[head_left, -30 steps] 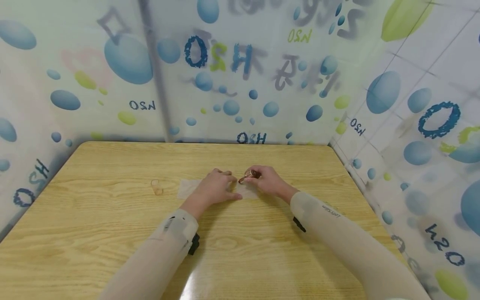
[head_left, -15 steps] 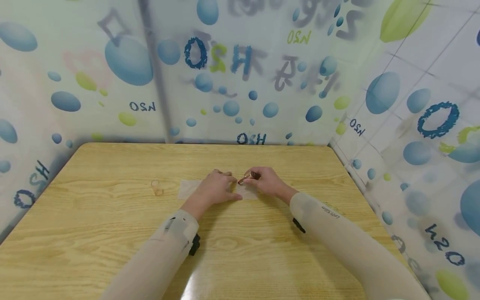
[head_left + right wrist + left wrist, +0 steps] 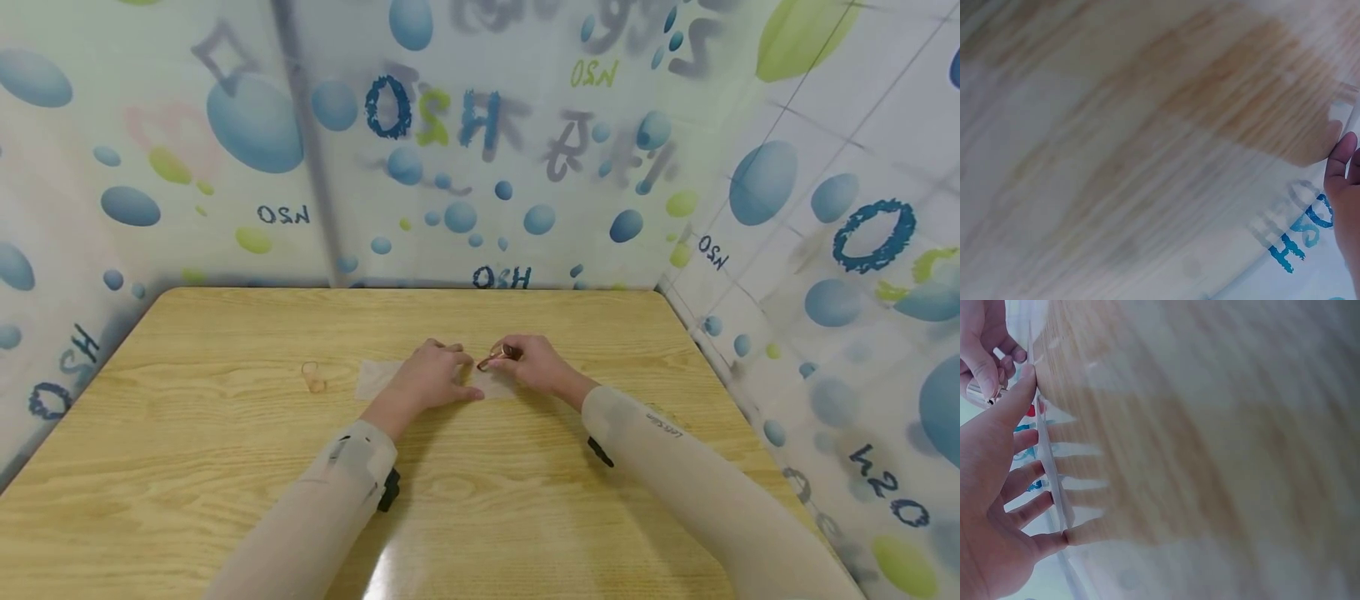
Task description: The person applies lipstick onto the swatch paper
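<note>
A thin whitish sheet, like tissue paper, lies flat across the middle of the table. My left hand presses on it with spread fingers; the left wrist view shows its fingertips against the surface. Just to the right, my right hand pinches a small shiny copper-coloured tube. The tube slants down to the left, its lower end close over the sheet beside the left fingers. Part of the tube is hidden by the right fingers. In the right wrist view only the edge of the right hand shows.
A small thin tan loop, like an elastic band, lies on the wooden table left of the sheet. Walls printed with blue and green drops stand behind the table and along both sides.
</note>
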The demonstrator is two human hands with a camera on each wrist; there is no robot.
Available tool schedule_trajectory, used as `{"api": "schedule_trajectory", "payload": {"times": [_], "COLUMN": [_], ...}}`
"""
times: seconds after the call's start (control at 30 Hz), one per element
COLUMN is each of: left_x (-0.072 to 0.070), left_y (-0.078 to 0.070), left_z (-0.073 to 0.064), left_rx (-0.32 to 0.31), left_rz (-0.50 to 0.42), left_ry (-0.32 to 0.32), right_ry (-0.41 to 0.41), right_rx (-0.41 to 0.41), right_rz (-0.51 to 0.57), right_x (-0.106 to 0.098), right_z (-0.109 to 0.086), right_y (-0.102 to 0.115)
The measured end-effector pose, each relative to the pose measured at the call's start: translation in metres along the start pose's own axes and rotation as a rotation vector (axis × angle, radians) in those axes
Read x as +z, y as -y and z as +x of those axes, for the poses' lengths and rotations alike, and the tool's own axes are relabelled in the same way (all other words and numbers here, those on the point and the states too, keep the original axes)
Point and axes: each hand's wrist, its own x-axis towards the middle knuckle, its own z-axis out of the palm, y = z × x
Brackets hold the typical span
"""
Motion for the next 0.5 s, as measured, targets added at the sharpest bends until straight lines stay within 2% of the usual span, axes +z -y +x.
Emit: {"api": "schedule_trajectory", "payload": {"times": [0.5], "left_x": [0.0003], "left_y": [0.0003], "left_z": [0.0009], "left_rx": [-0.021], "left_rz": [-0.018], "left_ry": [0.018], "right_ry": [0.010], "right_rx": [-0.016], "right_rz": [-0.020], "right_x": [-0.0028], "right_z": [-0.0078], "right_y": [0.0014]}}
